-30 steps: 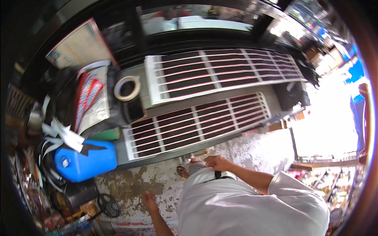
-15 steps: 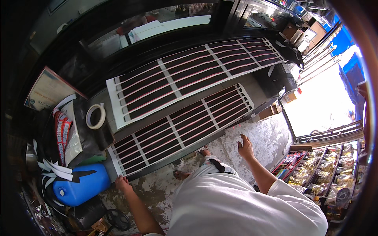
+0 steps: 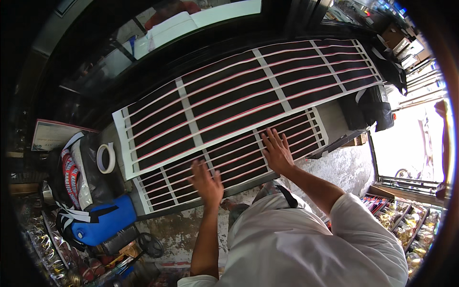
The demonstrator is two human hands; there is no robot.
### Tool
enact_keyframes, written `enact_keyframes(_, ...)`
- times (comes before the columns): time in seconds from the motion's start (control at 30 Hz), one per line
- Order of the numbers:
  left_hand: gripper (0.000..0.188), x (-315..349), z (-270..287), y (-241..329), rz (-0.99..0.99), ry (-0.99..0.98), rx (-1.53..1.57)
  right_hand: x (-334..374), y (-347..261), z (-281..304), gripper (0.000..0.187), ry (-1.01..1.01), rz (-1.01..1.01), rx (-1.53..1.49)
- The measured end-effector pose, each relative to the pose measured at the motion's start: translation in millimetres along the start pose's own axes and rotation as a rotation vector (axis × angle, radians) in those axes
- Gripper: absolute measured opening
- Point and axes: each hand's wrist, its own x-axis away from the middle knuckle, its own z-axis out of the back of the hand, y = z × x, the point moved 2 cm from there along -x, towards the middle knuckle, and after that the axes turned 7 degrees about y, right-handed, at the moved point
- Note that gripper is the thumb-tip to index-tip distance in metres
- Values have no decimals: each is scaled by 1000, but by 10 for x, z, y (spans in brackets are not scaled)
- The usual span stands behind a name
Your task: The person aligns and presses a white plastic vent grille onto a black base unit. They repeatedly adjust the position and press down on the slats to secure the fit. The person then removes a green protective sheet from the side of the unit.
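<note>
Both hands (image 3: 206,182) (image 3: 276,152) now flat on lower grille (image 3: 229,160) (upper grille (image 3: 248,95) overlapping).

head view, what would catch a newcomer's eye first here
Two long white slatted grille panels with dark gaps and thin red lines fill the middle. Both bare hands lie flat on the lower panel, the left hand beside the right hand. At lower left sits a blue plastic drum, a white tape roll above it.
</note>
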Motion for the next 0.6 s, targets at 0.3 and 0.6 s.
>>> enact_keyframes(0.3, 72, -448, -750, 1035, -98, -309, -108, -324, 239, -253, 64, -155, -37, 91)
enact_keyframes(0.6, 73, -391, -782, 849, -101, -187, -76, -225, 518, -38, 70, 69, -100, -107)
